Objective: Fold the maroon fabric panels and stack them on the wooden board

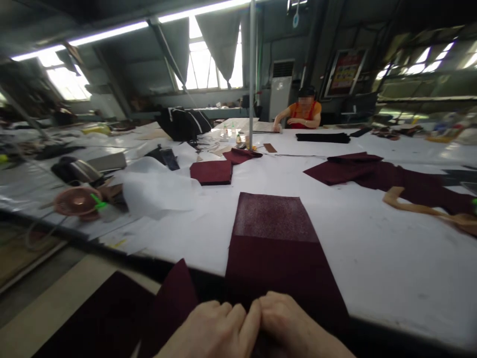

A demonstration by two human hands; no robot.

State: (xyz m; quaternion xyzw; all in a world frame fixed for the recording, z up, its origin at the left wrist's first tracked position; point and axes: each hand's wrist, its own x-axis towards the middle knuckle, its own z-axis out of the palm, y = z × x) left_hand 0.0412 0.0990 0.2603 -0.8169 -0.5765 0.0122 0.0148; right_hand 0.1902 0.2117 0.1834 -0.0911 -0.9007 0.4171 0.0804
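A long dark maroon fabric piece [276,243] lies on the white table [372,248] and hangs over its near edge toward me. My left hand [212,330] and my right hand [290,325] meet at the bottom of the view, knuckles together, fingers curled down onto the near end of that fabric. Both look closed on the cloth, though the fingertips are hidden. More maroon cloth [112,318] drapes below the table edge at the lower left.
Folded maroon pieces [211,172] lie mid-table, and larger ones [372,171] at the right with a tan strip [428,209]. A small pink fan [76,201] and white paper [156,191] sit at the left. A person in orange [303,113] works at the far end beyond a metal pole [252,74].
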